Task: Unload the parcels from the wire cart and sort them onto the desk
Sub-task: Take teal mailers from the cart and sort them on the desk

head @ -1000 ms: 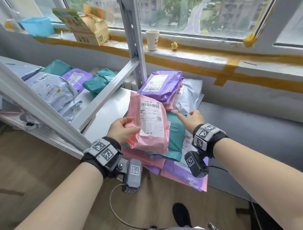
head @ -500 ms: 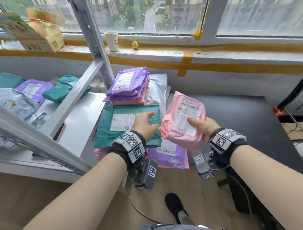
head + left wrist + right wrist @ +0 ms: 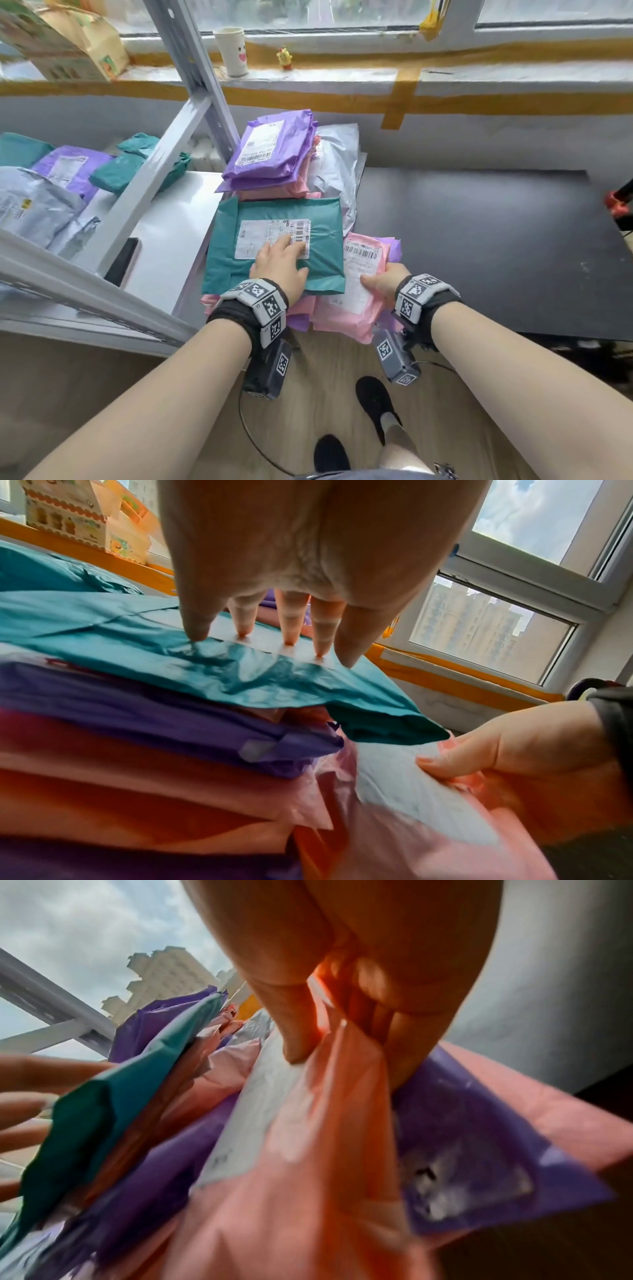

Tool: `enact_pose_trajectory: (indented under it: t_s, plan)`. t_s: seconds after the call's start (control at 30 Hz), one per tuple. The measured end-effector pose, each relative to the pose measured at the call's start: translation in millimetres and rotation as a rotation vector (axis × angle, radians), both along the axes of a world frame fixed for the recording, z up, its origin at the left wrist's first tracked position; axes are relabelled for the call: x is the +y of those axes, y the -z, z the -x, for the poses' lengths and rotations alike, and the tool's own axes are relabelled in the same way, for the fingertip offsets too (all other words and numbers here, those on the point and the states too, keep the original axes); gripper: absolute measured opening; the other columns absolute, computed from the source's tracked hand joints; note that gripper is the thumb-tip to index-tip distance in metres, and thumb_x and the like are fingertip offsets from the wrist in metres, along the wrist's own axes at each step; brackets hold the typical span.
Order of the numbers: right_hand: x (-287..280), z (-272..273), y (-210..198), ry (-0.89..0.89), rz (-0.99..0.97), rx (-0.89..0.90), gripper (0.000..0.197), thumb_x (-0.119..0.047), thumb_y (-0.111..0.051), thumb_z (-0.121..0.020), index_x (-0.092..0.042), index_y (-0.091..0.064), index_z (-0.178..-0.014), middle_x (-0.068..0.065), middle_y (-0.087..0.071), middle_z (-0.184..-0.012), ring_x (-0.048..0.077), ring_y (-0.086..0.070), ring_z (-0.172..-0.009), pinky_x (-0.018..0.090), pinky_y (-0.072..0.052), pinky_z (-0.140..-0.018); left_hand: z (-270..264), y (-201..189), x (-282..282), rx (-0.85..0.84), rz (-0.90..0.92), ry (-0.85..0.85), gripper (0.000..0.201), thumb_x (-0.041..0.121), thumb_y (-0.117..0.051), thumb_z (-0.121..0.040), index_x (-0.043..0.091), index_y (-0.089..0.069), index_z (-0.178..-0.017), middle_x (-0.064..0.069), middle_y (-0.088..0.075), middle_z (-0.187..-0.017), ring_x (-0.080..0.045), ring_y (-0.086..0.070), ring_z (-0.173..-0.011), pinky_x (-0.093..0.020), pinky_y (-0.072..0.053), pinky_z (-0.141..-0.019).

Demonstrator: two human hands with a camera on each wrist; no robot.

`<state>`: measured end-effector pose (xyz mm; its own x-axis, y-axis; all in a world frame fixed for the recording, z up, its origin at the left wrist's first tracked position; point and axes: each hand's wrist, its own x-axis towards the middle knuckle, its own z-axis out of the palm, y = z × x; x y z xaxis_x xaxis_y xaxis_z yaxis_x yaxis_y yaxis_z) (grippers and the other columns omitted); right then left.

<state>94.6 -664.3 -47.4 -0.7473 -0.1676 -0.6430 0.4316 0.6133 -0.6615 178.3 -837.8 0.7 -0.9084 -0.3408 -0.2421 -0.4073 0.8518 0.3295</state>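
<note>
A pink parcel (image 3: 356, 291) with a white label lies low over the near right side of the parcel pile, and my right hand (image 3: 383, 282) pinches its near edge, thumb on top (image 3: 301, 1031). The same pink parcel (image 3: 421, 799) shows in the left wrist view. My left hand (image 3: 279, 263) rests flat with straight fingers (image 3: 289, 626) on a teal parcel (image 3: 274, 246) that tops the pile. Beneath lie purple and pink parcels (image 3: 154, 723). Behind stands a purple parcel (image 3: 270, 150) on a second stack, with a grey parcel (image 3: 337, 164) beside it.
The black desk (image 3: 479, 240) stretches to the right. A grey metal rack (image 3: 164, 154) stands at the left, with teal, purple and grey parcels (image 3: 41, 202) on its white shelf and a dark phone (image 3: 123, 262). A cup (image 3: 233, 51) and carton sit on the windowsill.
The pink parcel passed from my left hand to my right and has come down beside the teal parcel. My left hand now rests on the teal parcel.
</note>
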Motion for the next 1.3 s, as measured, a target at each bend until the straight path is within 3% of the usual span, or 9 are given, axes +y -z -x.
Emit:
enact_pose_trajectory:
  t_s: [0.13, 0.3, 0.4, 0.5, 0.63, 0.8, 1.0, 1.2, 1.3]
  plan:
    - [5, 8, -5, -0.001, 0.002, -0.022, 0.035, -0.009, -0.065, -0.086, -0.001, -0.06, -0.119, 0.014, -0.063, -0.12, 0.03, -0.062, -0.11, 0.034, -0.05, -0.093, 2, -2, 2, -0.003, -0.03, -0.033, 0.047, 0.028, -0.05, -0.093, 0.024, -0.041, -0.139, 0.003, -0.023, -0.154, -0.028, -0.016, -0.144, -0.045, -0.018, -0.117]
    - [-10, 17, -8, 0.001, 0.035, 0.113, 0.033, -0.015, -0.07, -0.083, -0.006, -0.066, -0.114, 0.013, -0.067, -0.115, 0.028, -0.066, -0.102, 0.036, -0.051, -0.095, 0, -1, 3, -0.005, -0.026, -0.037, 0.048, 0.027, -0.051, -0.093, 0.024, -0.04, -0.14, 0.003, -0.021, -0.155, -0.028, -0.014, -0.144, -0.043, -0.016, -0.118]
    - [-11, 17, -6, -0.071, -0.181, 0.239, 0.043, -0.027, -0.075, -0.077, -0.012, -0.063, -0.114, 0.009, -0.066, -0.116, 0.026, -0.063, -0.105, 0.034, -0.05, -0.093, -1, -2, 5, -0.005, -0.012, -0.047, 0.049, 0.028, -0.051, -0.093, 0.025, -0.039, -0.14, 0.004, -0.021, -0.155, -0.029, -0.014, -0.144, -0.043, -0.016, -0.118]
    - [-5, 10, -14, -0.095, -0.377, 0.46, 0.07, -0.037, -0.08, -0.069, -0.01, -0.045, -0.124, 0.013, -0.047, -0.126, 0.03, -0.048, -0.119, 0.037, -0.041, -0.098, -3, -5, 9, 0.005, 0.011, -0.07, 0.048, 0.03, -0.051, -0.093, 0.027, -0.039, -0.14, 0.003, -0.019, -0.156, -0.029, -0.014, -0.143, -0.044, -0.017, -0.117]
    - [2, -7, -17, -0.472, -0.521, 0.791, 0.05, -0.046, -0.063, -0.082, -0.017, -0.05, -0.121, 0.004, -0.043, -0.128, 0.025, -0.037, -0.122, 0.036, -0.035, -0.102, -8, -8, 15, 0.017, 0.06, -0.091, 0.045, 0.034, -0.05, -0.093, 0.031, -0.04, -0.138, -0.002, -0.015, -0.156, -0.029, -0.013, -0.143, -0.044, -0.017, -0.117]
    - [1, -21, -4, -0.847, -0.463, 0.637, 0.048, -0.04, -0.05, -0.09, -0.016, -0.044, -0.131, 0.005, -0.04, -0.137, 0.026, -0.032, -0.128, 0.039, -0.029, -0.11, -15, -12, 19, -0.015, 0.061, -0.074, 0.047, 0.036, -0.047, -0.094, 0.032, -0.036, -0.14, -0.002, -0.017, -0.156, -0.03, -0.015, -0.143, -0.049, -0.019, -0.116]
    - [13, -28, -30, -0.666, -0.316, 0.584, 0.05, -0.028, -0.043, -0.097, -0.014, -0.033, -0.145, 0.007, -0.024, -0.154, 0.022, -0.018, -0.144, 0.03, -0.012, -0.116, -22, -23, 31, 0.081, 0.047, -0.008, 0.051, 0.032, -0.046, -0.096, 0.024, -0.033, -0.144, -0.003, -0.021, -0.155, -0.025, -0.014, -0.144, -0.041, -0.015, -0.118]
    - [49, -31, -51, -0.487, -0.322, 0.592, 0.04, -0.021, -0.047, -0.094, -0.005, -0.05, -0.131, 0.012, -0.049, -0.136, 0.025, -0.041, -0.129, 0.028, -0.028, -0.104, -16, -33, 60, 0.142, 0.018, 0.137, 0.052, 0.027, -0.047, -0.096, 0.017, -0.032, -0.145, -0.002, -0.023, -0.155, -0.02, -0.016, -0.144, -0.033, -0.011, -0.12]
    - [74, -31, -62, -0.413, -0.337, 0.592, 0.041, -0.021, -0.047, -0.094, -0.005, -0.049, -0.132, 0.012, -0.047, -0.138, 0.025, -0.04, -0.131, 0.029, -0.029, -0.105, -13, -45, 82, 0.167, 0.035, 0.198, 0.051, 0.025, -0.047, -0.095, 0.017, -0.034, -0.144, -0.002, -0.028, -0.152, -0.02, -0.023, -0.141, -0.032, -0.014, -0.118]
